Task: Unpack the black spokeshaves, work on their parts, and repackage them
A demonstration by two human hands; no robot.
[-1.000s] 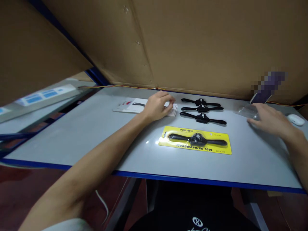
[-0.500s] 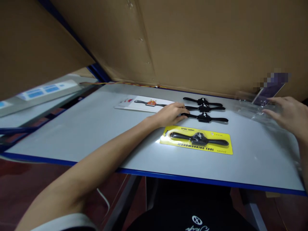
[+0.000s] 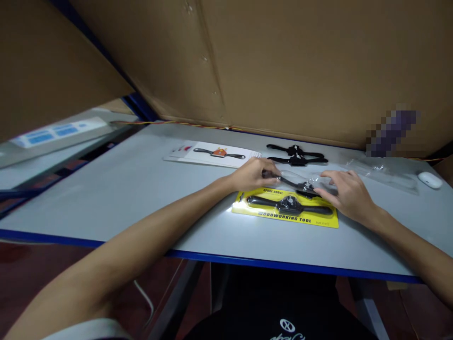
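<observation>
Left hand: while it is gripping one handle of a loose spokeshave (image 3: pixel 295 182) above the yellow card, the left hand (image 3: pixel 252 173) is clenching around it, keeping the tool level.
Right hand: the right hand (image 3: pixel 348 193) is pinching a clear plastic sleeve (image 3: pixel 318 180) at the tool's other end, fingers spread to keep it in place.
Spokeshave: lying mid-desk, partly under the sleeve.
Yellow card: the packaged spokeshave (image 3: pixel 286 208) is lying nearer the desk's (image 3: pixel 141 198) front edge.
Far edge: two loose spokeshaves (image 3: pixel 295 156) and printed cards (image 3: pixel 212 154) are waiting.
</observation>
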